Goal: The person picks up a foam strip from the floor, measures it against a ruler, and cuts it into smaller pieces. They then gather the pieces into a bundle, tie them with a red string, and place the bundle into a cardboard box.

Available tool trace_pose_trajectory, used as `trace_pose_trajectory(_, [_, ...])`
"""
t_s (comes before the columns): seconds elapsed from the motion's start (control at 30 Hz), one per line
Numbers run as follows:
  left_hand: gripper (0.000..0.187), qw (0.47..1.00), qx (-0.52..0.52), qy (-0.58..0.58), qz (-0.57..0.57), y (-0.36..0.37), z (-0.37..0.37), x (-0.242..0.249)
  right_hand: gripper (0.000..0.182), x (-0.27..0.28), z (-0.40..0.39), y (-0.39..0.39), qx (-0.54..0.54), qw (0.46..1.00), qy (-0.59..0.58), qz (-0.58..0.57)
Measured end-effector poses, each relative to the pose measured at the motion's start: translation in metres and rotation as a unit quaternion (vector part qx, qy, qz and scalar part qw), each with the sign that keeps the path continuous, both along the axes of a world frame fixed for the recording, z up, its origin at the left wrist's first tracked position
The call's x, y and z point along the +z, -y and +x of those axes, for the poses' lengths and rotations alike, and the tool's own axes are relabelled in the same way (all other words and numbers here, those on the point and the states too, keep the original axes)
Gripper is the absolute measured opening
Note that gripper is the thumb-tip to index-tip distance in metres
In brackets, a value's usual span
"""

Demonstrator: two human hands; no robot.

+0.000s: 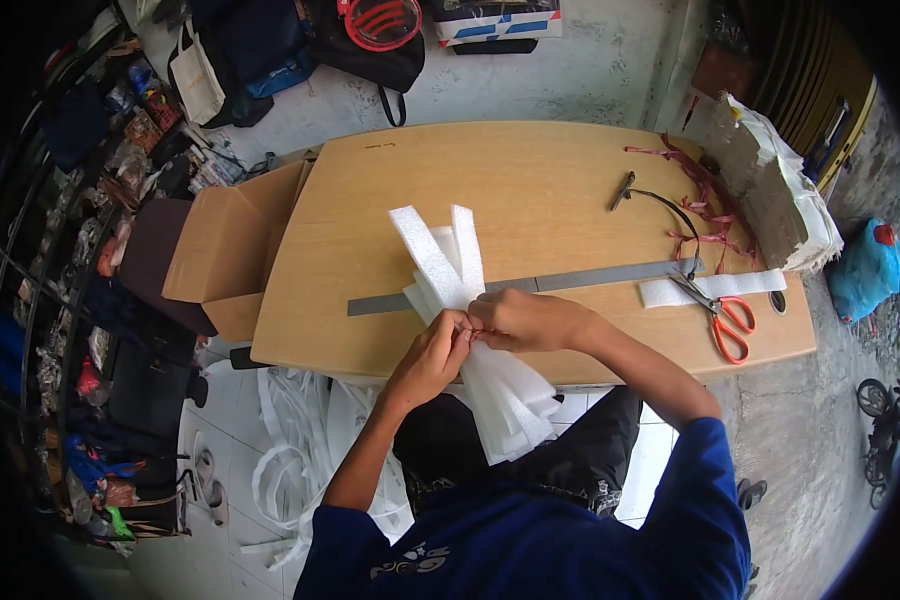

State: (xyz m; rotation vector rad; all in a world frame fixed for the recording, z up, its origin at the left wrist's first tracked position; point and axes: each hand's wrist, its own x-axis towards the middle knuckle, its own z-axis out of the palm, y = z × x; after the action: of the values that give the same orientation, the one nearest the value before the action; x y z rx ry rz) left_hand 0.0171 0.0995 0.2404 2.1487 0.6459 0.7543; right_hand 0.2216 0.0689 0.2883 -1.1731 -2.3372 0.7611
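A bundle of white foam strips (pixel 510 400) is pinched in at its middle, its ends fanning out over the table and down over my lap. My left hand (pixel 432 358) is closed at the narrow middle, thumb and fingers pressed together. Against it, from the other side, my right hand (pixel 530 320) is also closed, fingertips touching those of the left. A small bit of reddish string (pixel 478 336) shows between the fingertips; most of it is hidden. Beneath the bundle, a long grey metal ruler (pixel 590 278) lies across the table.
On the table (pixel 490 180), orange-handled scissors (pixel 730 330) lie over a single foam strip (pixel 660 292). Red strings (pixel 705 190) and a black cord with a clip (pixel 622 190) lie behind. An open cardboard box (pixel 225 240) stands left; loose white strips (pixel 300 450) cover the floor.
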Motion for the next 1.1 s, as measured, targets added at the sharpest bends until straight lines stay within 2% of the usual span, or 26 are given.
trace_pose_trajectory(0.07, [0.011,1.0,-0.006,0.0,-0.004,-0.003,-0.001,0.002,0.012,0.0,-0.004,0.003,0.002,0.994,0.097,0.049])
trace_pose_trajectory(0.1, [0.013,0.999,-0.013,-0.008,-0.029,-0.005,-0.003,0.001,0.012,-0.006,-0.005,0.003,0.003,0.994,0.097,0.048])
trace_pose_trajectory(0.13, [0.014,0.998,-0.02,-0.016,-0.052,-0.007,-0.005,0.0,0.015,-0.014,-0.006,0.003,0.026,0.97,0.17,0.173])
trace_pose_trajectory(0.17, [0.014,0.998,-0.02,-0.015,-0.052,-0.006,-0.005,0.0,0.018,-0.02,-0.008,0.004,0.049,0.924,0.24,0.295])
trace_pose_trajectory(0.3, [0.021,0.997,-0.01,0.03,-0.072,-0.01,-0.005,-0.005,0.026,-0.025,-0.009,0.022,0.003,0.913,0.254,0.32])
trace_pose_trajectory(0.37, [0.022,0.996,-0.013,0.048,-0.068,-0.012,-0.005,-0.002,0.026,-0.032,-0.006,0.023,-0.014,0.912,0.208,0.354])
trace_pose_trajectory(0.43, [0.022,0.997,-0.039,-0.052,-0.035,-0.012,-0.01,0.009,0.027,-0.037,-0.004,0.023,-0.011,0.91,0.206,0.36])
trace_pose_trajectory(0.5, [0.022,0.998,-0.045,-0.03,-0.011,-0.012,-0.011,0.011,0.017,-0.042,-0.003,0.021,-0.025,0.891,0.16,0.423])
trace_pose_trajectory(0.57, [0.019,0.97,-0.102,0.051,-0.214,-0.023,-0.018,-0.002,0.017,-0.043,-0.008,0.022,-0.011,0.883,0.148,0.445])
trace_pose_trajectory(0.6, [0.017,0.963,-0.109,0.055,-0.24,-0.027,-0.021,-0.007,0.018,-0.043,-0.011,0.022,-0.001,0.876,0.136,0.463])
trace_pose_trajectory(0.8, [0.02,0.99,-0.084,-0.013,-0.108,-0.03,-0.029,-0.007,0.021,-0.044,-0.014,0.015,0.03,0.891,0.088,0.445])
trace_pose_trajectory(0.93, [0.021,0.988,-0.096,-0.077,-0.094,-0.026,-0.033,0.009,0.019,-0.038,-0.014,0.012,0.052,0.918,0.061,0.389])
trace_pose_trajectory(1.0, [0.021,0.987,-0.102,-0.103,-0.072,-0.023,-0.033,0.01,0.018,-0.038,-0.013,0.011,0.047,0.962,-0.007,0.27])
trace_pose_trajectory(1.03, [0.021,0.987,-0.101,-0.102,-0.072,-0.021,-0.033,0.008,0.018,-0.037,-0.015,0.012,0.048,0.962,-0.007,0.27])
trace_pose_trajectory(1.1, [0.02,0.992,-0.068,-0.105,0.005,-0.016,-0.032,0.001,0.02,-0.032,-0.019,0.016,-0.019,0.984,-0.121,0.126])
